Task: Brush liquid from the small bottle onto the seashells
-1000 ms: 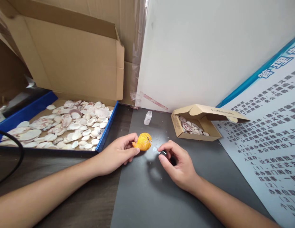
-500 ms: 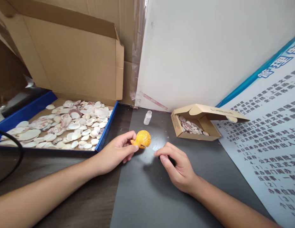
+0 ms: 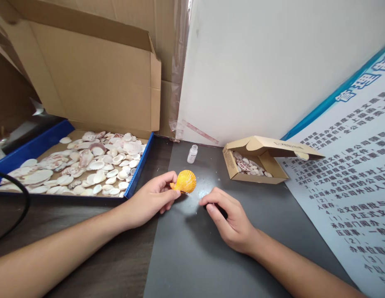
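Pinched at its hinge end by my left hand (image 3: 157, 192) is a yellow-orange scallop shell (image 3: 186, 182), its ribbed outer side facing up. My right hand (image 3: 231, 217), just to the right of the shell, is closed around a slim black-handled tool (image 3: 220, 210). Fingers hide most of that tool, and its kind cannot be made out; a thin tip seems to reach toward the shell's lower edge. Behind the shell stands a small clear bottle (image 3: 191, 155) with a label and no cap on.
On the left, a blue-rimmed cardboard box (image 3: 138, 171) holds many pale shells (image 3: 99, 165). A smaller cardboard box (image 3: 257, 179) with shells is at back right. Whitish specks (image 3: 202, 193) mark the grey mat (image 3: 186, 256). A printed sheet (image 3: 350, 178) lies right; a black cable (image 3: 25, 211) curves left.
My right hand has shifted slightly left and its black tool has turned, so more of the handle shows. The left hand and shell have barely moved.
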`<state>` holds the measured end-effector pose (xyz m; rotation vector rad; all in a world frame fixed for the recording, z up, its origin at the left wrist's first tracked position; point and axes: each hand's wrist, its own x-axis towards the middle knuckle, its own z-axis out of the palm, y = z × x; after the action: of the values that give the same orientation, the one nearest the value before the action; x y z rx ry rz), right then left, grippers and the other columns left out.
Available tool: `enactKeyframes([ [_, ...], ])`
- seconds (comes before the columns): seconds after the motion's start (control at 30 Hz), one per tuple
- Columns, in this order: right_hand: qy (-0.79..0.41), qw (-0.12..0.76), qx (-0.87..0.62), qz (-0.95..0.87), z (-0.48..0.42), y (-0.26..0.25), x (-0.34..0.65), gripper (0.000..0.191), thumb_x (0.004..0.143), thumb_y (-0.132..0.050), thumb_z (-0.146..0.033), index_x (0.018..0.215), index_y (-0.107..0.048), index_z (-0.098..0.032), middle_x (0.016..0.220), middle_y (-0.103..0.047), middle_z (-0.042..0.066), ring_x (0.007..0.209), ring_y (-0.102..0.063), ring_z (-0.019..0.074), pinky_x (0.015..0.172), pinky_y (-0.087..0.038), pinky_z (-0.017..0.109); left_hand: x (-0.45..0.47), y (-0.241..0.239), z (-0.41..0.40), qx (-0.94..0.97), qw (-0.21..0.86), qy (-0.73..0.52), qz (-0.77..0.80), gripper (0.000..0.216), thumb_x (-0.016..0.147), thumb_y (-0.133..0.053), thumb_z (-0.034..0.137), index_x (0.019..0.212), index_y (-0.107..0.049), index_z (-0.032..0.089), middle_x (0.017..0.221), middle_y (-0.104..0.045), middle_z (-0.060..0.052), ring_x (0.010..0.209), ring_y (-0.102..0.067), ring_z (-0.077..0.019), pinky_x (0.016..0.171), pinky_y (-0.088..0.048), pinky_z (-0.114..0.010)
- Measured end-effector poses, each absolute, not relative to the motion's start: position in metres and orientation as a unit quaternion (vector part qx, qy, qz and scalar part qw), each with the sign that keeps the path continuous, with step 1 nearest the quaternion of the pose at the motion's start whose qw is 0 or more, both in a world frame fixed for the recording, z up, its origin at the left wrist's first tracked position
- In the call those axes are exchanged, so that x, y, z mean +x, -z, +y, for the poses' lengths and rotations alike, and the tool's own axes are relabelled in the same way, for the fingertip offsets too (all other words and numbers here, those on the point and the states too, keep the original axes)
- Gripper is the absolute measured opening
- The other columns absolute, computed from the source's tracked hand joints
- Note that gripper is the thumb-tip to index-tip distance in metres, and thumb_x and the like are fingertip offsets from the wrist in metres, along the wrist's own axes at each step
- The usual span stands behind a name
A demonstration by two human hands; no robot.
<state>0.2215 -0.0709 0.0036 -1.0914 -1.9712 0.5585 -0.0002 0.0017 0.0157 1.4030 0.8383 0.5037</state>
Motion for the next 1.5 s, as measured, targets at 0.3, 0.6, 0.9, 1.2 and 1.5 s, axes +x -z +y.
enactKeyframes([
  [0.3, -0.195, 0.416, -0.531, -0.712, -0.0672, -0.0009, 0.2202, 0.015, 0.100, -0.045, -0.024, 0.098, -0.060, -0.022, 0.082, -0.062, 0.002, 0.069, -0.058, 0.0155, 0.061, -0.045, 0.026, -0.0002, -0.0160, 0.0020, 0.622, 0.651, -0.217, 0.377, 0.022, 0.086, -0.056, 0.040, 0.083, -0.044, 0.022, 0.056, -0.044, 0.009, 0.052, -0.039, -0.0088, 0.049, -0.030, -0.022],
  [0.6, -0.250, 0.404, -0.552, -0.685, -0.0691, 0.0047, 0.2232, 0.018, 0.104, -0.038, -0.029, 0.101, -0.056, -0.024, 0.069, -0.049, -0.003, 0.058, -0.048, 0.0137, 0.055, -0.038, 0.025, 0.0005, -0.0163, 0.0018, 0.625, 0.646, -0.219, 0.380, 0.023, 0.085, -0.055, 0.041, 0.084, -0.043, 0.022, 0.055, -0.044, 0.009, 0.051, -0.039, -0.0088, 0.049, -0.031, -0.022],
  [0.9, -0.239, 0.393, -0.557, -0.691, -0.0677, 0.0019, 0.2227, 0.014, 0.102, -0.041, -0.026, 0.102, -0.055, -0.024, 0.079, -0.055, -0.001, 0.069, -0.052, 0.0141, 0.063, -0.040, 0.025, 0.0001, -0.0149, 0.0025, 0.626, 0.644, -0.218, 0.382, 0.021, 0.085, -0.054, 0.039, 0.084, -0.043, 0.022, 0.055, -0.045, 0.010, 0.051, -0.039, -0.0086, 0.049, -0.030, -0.022],
  [1.2, -0.237, 0.372, -0.443, -0.780, -0.0721, -0.0027, 0.2240, 0.015, 0.100, -0.041, -0.019, 0.102, -0.055, -0.023, 0.081, -0.055, -0.001, 0.069, -0.052, 0.0133, 0.066, -0.042, 0.024, 0.0005, -0.0151, 0.0016, 0.627, 0.644, -0.221, 0.377, 0.023, 0.086, -0.055, 0.041, 0.085, -0.043, 0.022, 0.056, -0.043, 0.010, 0.052, -0.038, -0.0088, 0.048, -0.032, -0.021],
  [1.5, -0.201, 0.404, -0.521, -0.725, -0.0682, -0.0007, 0.2208, 0.012, 0.099, -0.047, -0.021, 0.100, -0.059, -0.022, 0.081, -0.058, 0.000, 0.066, -0.052, 0.0130, 0.060, -0.042, 0.024, 0.0005, -0.0157, 0.0016, 0.629, 0.642, -0.221, 0.379, 0.024, 0.086, -0.055, 0.042, 0.085, -0.042, 0.022, 0.055, -0.044, 0.010, 0.051, -0.039, -0.0087, 0.048, -0.032, -0.021],
])
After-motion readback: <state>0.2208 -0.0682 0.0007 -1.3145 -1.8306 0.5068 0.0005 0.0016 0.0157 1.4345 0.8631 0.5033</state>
